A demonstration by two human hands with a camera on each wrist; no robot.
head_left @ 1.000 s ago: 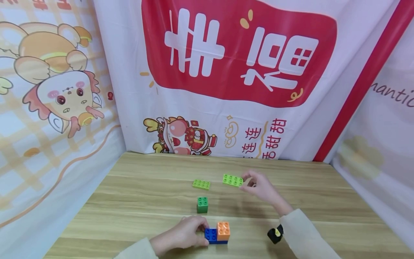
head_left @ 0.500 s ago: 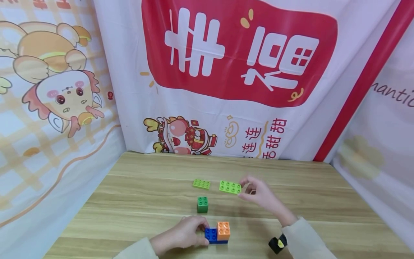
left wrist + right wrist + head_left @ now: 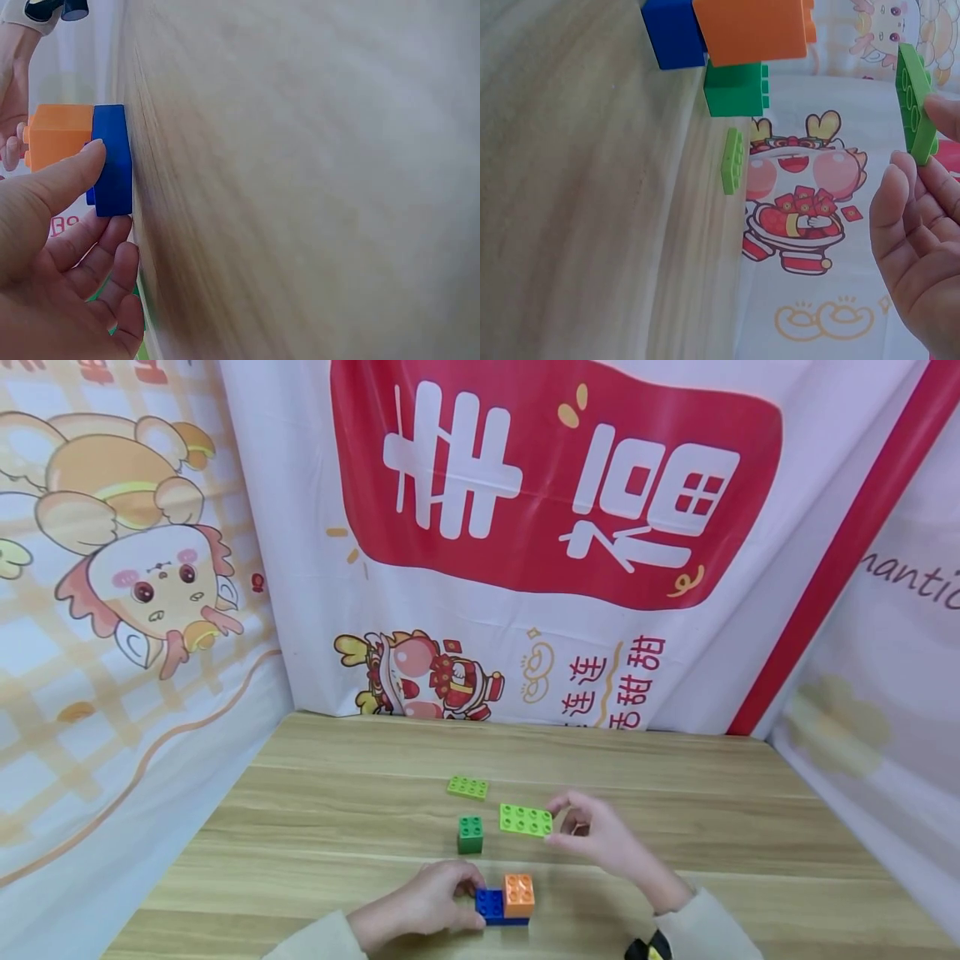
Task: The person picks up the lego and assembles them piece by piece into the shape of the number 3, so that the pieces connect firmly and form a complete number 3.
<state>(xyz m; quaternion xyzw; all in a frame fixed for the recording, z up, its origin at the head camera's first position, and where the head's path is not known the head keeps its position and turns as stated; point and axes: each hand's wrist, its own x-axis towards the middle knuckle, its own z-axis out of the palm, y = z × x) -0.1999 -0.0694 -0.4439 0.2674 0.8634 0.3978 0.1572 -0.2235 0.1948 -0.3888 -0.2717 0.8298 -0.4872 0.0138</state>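
Note:
My left hand point(image 3: 431, 897) pinches the left end of a blue building brick point(image 3: 490, 905) between thumb and fingers; the brick lies on the table. An orange brick point(image 3: 518, 895) is stacked on its right half, as the left wrist view also shows with the blue brick point(image 3: 113, 180) under the thumb. Up off the table, my right hand point(image 3: 596, 833) pinches a thin light-green brick point(image 3: 525, 820) by its right end. In the right wrist view this light-green brick point(image 3: 915, 105) sits between thumb and fingers, its hollow underside partly visible.
Just behind the blue brick stands a green brick point(image 3: 470, 834). A second thin light-green brick point(image 3: 468, 787) lies farther back on the wooden table point(image 3: 337, 810). Printed curtains point(image 3: 300, 610) close off the back and sides. Something black and yellow point(image 3: 649, 948) shows by the right sleeve.
My right hand has come nearer and slightly left, carrying the light-green brick toward the blue and orange stack. The left hand has stayed where it was on the blue brick.

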